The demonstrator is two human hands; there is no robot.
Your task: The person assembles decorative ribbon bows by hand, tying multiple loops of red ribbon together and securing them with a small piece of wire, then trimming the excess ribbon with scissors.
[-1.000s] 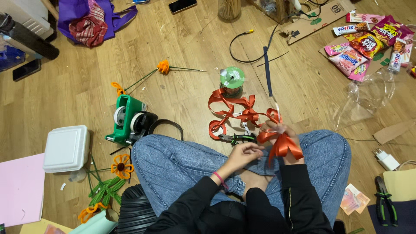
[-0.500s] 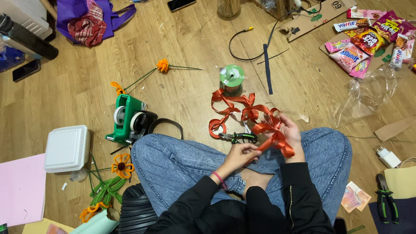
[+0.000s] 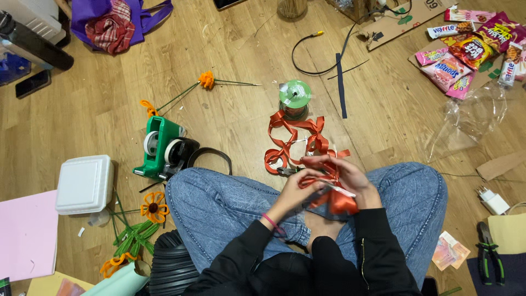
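Over the lap of the person sitting cross-legged on the wooden floor, the left hand (image 3: 298, 189) and right hand (image 3: 350, 181) both pinch the orange-red ribbon bow (image 3: 329, 189), which looks light, limp and slippery, so best gripped at its gathered centre.

Craft clutter rings the hands on a wooden floor (image 3: 230, 55): a green tape dispenser (image 3: 160, 148) well to their left, a white foam box (image 3: 85, 183) farther left beside a pink sheet (image 3: 24, 233), and a green spool (image 3: 295, 96) just beyond them. Orange pipe-cleaner flowers (image 3: 206, 80) lie farther out to the left, bright snack packets (image 3: 471, 52) and crumpled clear plastic (image 3: 471, 120) far right, pliers (image 3: 489, 260) low on the right, a purple bag (image 3: 118, 22) far off at upper left
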